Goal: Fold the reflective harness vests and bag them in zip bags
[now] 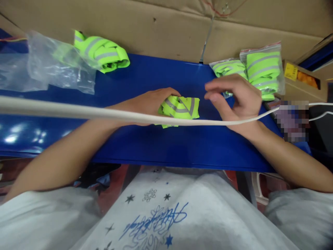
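Observation:
A folded neon-green vest with grey reflective stripes (180, 108) lies in the middle of the blue table (161, 146). My left hand (153, 100) is closed on its left side and presses it down. My right hand (234, 100) hovers just right of the vest, fingers loosely curled and apart, holding nothing. A white cord (78, 113) runs across the view in front of both forearms.
Another folded green vest (104, 52) lies at the back left beside clear plastic bags (57, 66). Two bagged vests (262, 69) sit at the back right next to a small cardboard box (301, 78). A brown cardboard wall (166, 24) stands behind the table.

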